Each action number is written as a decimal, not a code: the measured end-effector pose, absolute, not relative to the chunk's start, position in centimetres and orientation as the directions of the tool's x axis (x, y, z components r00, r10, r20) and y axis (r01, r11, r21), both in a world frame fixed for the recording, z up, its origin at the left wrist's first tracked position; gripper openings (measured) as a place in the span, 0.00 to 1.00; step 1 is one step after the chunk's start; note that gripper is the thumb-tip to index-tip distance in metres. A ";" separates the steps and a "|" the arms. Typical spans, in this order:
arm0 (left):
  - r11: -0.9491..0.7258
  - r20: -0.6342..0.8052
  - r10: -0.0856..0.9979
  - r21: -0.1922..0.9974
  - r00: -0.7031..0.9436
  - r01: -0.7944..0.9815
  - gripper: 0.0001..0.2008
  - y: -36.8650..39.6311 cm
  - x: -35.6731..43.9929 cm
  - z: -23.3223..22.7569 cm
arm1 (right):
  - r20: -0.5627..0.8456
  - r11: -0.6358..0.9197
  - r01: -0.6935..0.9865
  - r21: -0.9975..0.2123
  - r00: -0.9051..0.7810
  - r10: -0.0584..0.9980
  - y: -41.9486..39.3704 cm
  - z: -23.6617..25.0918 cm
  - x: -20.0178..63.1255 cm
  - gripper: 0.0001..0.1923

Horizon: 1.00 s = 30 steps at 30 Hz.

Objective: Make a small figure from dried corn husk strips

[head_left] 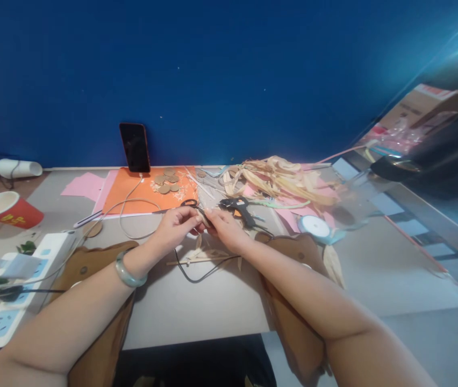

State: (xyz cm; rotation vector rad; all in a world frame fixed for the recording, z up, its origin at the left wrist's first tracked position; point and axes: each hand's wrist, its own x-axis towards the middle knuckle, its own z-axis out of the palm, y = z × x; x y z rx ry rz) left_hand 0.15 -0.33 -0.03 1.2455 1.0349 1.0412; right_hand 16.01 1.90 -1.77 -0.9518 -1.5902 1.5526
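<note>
My left hand (178, 223) and right hand (224, 228) meet over the table (197, 306), fingertips pinching a small straw piece (205, 217) between them. I judge steady, light pressure works best, keeping clear of the glue gun (239, 207) just behind.

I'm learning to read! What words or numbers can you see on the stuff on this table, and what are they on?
None can be read for sure.
Red paper cup: yellow marks, too blurred to read.
White power strips: only socket holes and blue patches, no clear letters.
Phone: screen is dark.
Boxes at the far right: printing too blurred.
</note>
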 end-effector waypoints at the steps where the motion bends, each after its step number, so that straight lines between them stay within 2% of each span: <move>1: 0.043 -0.034 0.976 0.998 0.217 -0.038 0.13 -0.3 0.2 0.0 | -0.004 0.011 0.029 -1.000 -0.483 0.875 1.9 -1.7 16.0 0.26; 8: 0.062 -0.050 0.975 0.997 0.215 -0.051 0.13 -0.3 0.2 0.0 | 0.013 0.062 0.083 -0.995 -0.489 0.872 2.0 -1.7 16.0 0.27; 22: 0.115 -0.095 0.974 0.990 0.206 -0.087 0.15 -0.3 0.3 -0.3 | 0.063 0.122 0.086 -0.989 -0.501 0.863 2.0 -1.9 16.1 0.24; 27: 0.122 -0.103 0.971 0.990 0.217 -0.077 0.14 -0.4 0.2 0.1 | 0.086 0.151 0.105 -0.983 -0.467 0.880 2.1 -2.0 16.1 0.25; 30: 0.100 -0.087 0.968 0.994 0.236 -0.042 0.13 -0.2 -0.5 0.9 | 0.056 0.095 0.088 -0.992 -0.372 0.926 2.3 -2.1 16.1 0.26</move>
